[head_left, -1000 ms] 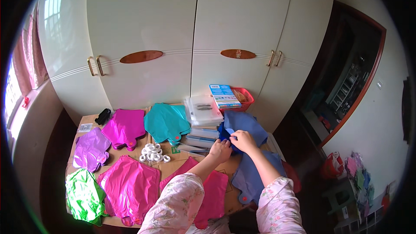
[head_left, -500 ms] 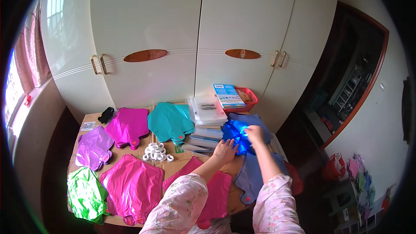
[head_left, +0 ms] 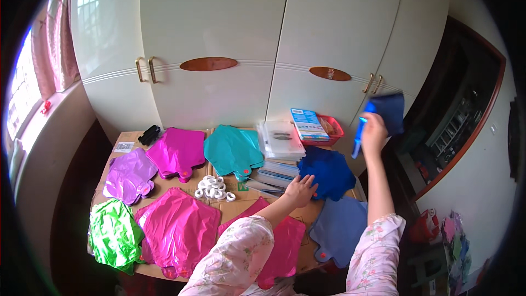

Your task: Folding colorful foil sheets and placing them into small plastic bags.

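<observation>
My right hand [head_left: 373, 131] is raised above the table's right end, gripping a dark blue foil balloon [head_left: 388, 114] that hangs folded and blurred in the air. Lower down, my left hand [head_left: 300, 189] lies flat with spread fingers on the edge of a stack of dark blue foil balloons [head_left: 329, 172]. A lighter blue balloon [head_left: 339, 230] lies flat just in front of that stack.
Spread over the brown table [head_left: 244, 205] are teal [head_left: 233, 151], magenta [head_left: 178, 151], purple [head_left: 129, 175], pink [head_left: 178, 230] and green [head_left: 112, 233] balloons, white rings [head_left: 213, 187], clear packets [head_left: 280, 140], a red basket [head_left: 326, 129]. White wardrobe doors [head_left: 219, 38] stand behind.
My right hand has lifted one dark blue balloon off the stack, up and to the right. My left hand moved down onto the stack's edge.
</observation>
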The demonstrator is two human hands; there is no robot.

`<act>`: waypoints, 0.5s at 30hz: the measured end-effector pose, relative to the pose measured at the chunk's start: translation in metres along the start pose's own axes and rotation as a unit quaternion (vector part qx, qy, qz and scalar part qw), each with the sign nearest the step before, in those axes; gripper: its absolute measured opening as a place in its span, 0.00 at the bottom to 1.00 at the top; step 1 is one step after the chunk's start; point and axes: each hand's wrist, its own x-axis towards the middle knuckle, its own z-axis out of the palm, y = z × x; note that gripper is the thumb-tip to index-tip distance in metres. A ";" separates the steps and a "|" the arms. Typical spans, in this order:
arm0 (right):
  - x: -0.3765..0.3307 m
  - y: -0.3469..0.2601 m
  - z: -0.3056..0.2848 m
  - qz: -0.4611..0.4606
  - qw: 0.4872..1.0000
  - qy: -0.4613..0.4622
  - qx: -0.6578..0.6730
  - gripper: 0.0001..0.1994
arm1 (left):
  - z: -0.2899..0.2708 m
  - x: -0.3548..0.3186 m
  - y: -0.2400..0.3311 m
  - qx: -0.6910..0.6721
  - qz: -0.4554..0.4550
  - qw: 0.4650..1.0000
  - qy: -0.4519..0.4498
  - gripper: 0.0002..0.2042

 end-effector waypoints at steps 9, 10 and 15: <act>-0.072 -0.166 0.201 -0.386 0.885 -0.254 0.062 0.04 | -0.115 -0.110 -0.054 -0.039 -0.044 0.998 0.018 0.18; -0.097 -0.172 0.213 -0.389 0.876 -0.280 0.049 0.05 | -0.118 -0.127 -0.062 -0.058 -0.050 0.996 0.051 0.17; -0.158 -0.196 0.233 -0.318 0.815 -0.454 0.167 0.05 | -0.132 -0.186 -0.119 -0.056 -0.140 0.986 0.072 0.11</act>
